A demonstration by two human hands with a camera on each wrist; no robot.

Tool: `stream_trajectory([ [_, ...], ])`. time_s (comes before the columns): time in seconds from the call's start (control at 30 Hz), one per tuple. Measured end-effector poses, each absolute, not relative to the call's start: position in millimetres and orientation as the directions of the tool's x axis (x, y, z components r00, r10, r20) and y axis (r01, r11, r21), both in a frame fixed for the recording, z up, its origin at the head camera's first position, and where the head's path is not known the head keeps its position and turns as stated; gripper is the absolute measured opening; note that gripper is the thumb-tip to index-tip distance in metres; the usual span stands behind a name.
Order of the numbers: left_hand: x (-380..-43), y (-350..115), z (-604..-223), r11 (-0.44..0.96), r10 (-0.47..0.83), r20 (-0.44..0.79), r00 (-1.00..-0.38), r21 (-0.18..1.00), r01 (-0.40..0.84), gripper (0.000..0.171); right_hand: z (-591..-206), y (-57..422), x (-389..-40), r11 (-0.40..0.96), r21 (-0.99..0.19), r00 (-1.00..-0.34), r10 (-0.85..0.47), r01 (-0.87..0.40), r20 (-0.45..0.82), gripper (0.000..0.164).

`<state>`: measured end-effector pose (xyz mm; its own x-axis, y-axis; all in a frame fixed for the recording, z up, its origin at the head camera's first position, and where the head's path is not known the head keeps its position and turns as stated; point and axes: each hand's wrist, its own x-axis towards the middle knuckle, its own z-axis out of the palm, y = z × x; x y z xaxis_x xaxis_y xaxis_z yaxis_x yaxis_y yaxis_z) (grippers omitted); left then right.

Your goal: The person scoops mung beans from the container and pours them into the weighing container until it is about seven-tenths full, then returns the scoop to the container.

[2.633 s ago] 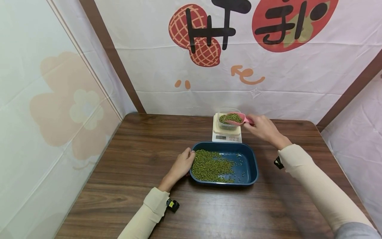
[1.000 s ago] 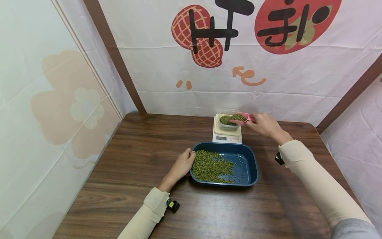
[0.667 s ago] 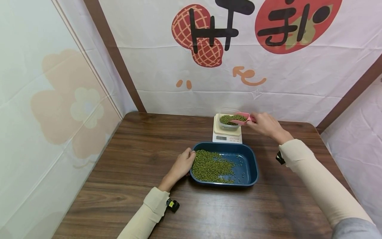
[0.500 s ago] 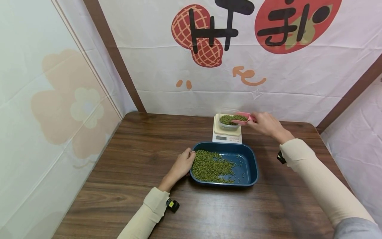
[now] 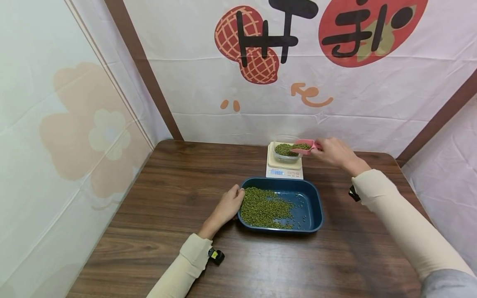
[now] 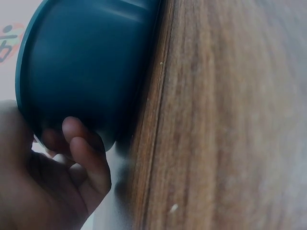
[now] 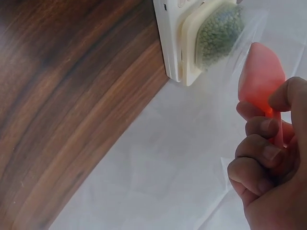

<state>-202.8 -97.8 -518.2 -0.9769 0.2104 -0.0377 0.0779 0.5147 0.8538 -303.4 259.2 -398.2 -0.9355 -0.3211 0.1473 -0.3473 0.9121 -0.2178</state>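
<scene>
The right hand [image 5: 333,151] grips the handle of a pink scoop [image 7: 261,79], which carries green beans at the right rim of a clear container [image 5: 285,159]; whether these two touch, I cannot tell. The container, also holding beans, is placed on a white scale [image 5: 294,174] with lit display. Just in front of the scale, on the person's side, stands a blue tray [image 5: 311,205]; the left hand [image 5: 226,205] holds its left rim. Behind the table [image 5: 167,198], a white printed cloth [image 5: 193,91] hangs near the scale.
</scene>
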Motion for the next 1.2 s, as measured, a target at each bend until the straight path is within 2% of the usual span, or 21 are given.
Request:
stream_trajectory([
  [1.2,-203,-98,-520,0.518,0.209,-0.037,-0.977,0.852,0.078,0.035,-379,255,-313,0.921,-0.11,-0.926,-0.363,-0.374,0.107,0.022],
])
